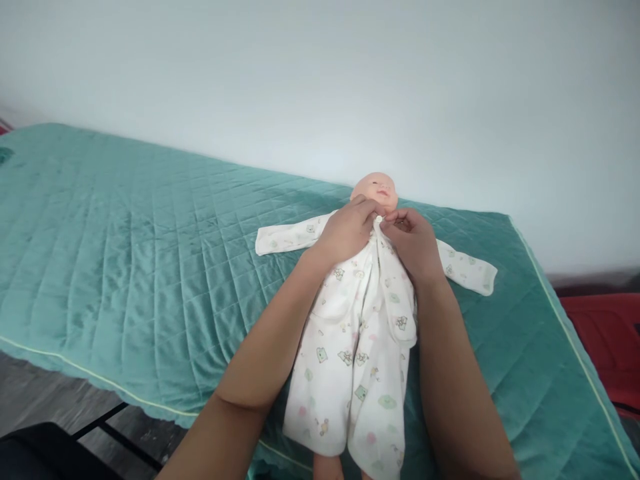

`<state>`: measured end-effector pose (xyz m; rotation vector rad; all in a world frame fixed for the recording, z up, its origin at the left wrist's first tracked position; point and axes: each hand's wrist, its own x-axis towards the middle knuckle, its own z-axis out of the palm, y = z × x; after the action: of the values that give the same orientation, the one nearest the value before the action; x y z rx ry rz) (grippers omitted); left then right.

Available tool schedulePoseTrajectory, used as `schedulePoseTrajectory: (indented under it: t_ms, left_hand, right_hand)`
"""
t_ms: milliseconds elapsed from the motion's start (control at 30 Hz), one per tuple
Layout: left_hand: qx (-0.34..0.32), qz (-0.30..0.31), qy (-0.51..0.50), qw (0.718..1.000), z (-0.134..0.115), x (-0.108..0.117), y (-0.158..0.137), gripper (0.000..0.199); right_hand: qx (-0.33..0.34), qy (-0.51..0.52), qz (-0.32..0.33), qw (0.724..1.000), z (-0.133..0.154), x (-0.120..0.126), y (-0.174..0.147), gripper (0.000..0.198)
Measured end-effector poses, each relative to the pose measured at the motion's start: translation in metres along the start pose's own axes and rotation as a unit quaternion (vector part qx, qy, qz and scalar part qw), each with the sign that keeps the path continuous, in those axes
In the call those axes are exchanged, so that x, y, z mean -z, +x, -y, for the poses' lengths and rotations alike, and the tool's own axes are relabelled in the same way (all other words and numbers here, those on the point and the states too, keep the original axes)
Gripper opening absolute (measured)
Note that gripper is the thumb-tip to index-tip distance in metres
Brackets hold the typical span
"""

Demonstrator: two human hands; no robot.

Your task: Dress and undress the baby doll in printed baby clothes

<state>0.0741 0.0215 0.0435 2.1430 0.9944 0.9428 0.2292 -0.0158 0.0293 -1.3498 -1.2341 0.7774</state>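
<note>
A baby doll (pixel 376 190) lies on its back with its head toward the wall. It wears a white printed baby shirt (pixel 395 287), its long sleeves spread to both sides, and matching baby pants (pixel 340 387). Just below the doll's chin, my left hand (pixel 351 227) pinches the shirt at the collar. My right hand (pixel 413 239) grips the other side of the same collar, fingertips bent together. A small round white fastener shows between the two hands. One front flap of the shirt hangs loose over the pants. The doll's feet peek out at the bottom.
A green quilted cover (pixel 150 267) with a pale piped edge drapes the table under the doll. Behind it rises a white wall (pixel 320 87). Red plastic seating (pixel 600 340) stands at the right, and a black object (pixel 45 453) is at lower left.
</note>
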Motion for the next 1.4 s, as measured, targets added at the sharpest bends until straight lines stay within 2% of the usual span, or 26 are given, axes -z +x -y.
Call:
schedulePoseTrajectory:
  t_ms: [200, 467, 567, 700, 800, 1000, 1133, 1233, 1300, 1400]
  left_hand:
    - [0.035, 0.017, -0.012, 0.999, -0.007, 0.004, -0.002, 0.023]
    - [0.079, 0.003, -0.034, 0.996, -0.012, 0.005, 0.001, 0.021]
    - [0.076, -0.014, 0.011, 0.997, -0.013, 0.002, 0.001, 0.017]
    - [0.058, -0.053, 0.121, 0.990, -0.014, -0.004, 0.000, 0.015]
    - [0.029, -0.060, 0.151, 0.986, -0.012, -0.006, 0.000, 0.015]
    - [-0.003, -0.072, 0.083, 0.994, -0.006, -0.007, -0.004, 0.017]
    - [-0.025, -0.139, 0.067, 0.988, -0.009, -0.009, -0.021, 0.020]
    - [-0.021, -0.166, 0.037, 0.985, -0.013, -0.010, -0.042, 0.018]
    - [-0.015, -0.153, 0.012, 0.988, -0.015, -0.008, -0.054, 0.018]
    - [-0.004, -0.100, -0.004, 0.995, -0.016, -0.002, -0.063, 0.018]
  right_hand:
    - [-0.003, -0.025, -0.030, 0.999, 0.004, -0.003, 0.000, 0.010]
    - [0.003, -0.035, -0.042, 0.998, 0.004, -0.005, 0.000, 0.009]
    - [0.003, -0.029, -0.047, 0.998, 0.004, -0.006, -0.001, 0.007]
    - [0.002, -0.019, -0.044, 0.999, 0.002, -0.006, -0.002, 0.007]
    - [0.027, -0.008, -0.046, 0.999, 0.002, -0.006, -0.005, 0.008]
    - [0.124, -0.042, -0.099, 0.986, 0.013, -0.008, -0.028, 0.014]
    - [0.123, -0.097, -0.079, 0.984, 0.020, -0.006, -0.055, 0.016]
    - [0.095, -0.126, -0.048, 0.986, 0.022, -0.002, -0.076, 0.025]
    - [0.080, -0.156, -0.042, 0.984, 0.021, 0.000, -0.085, 0.033]
    - [0.098, -0.236, -0.044, 0.966, 0.021, -0.002, -0.087, 0.030]
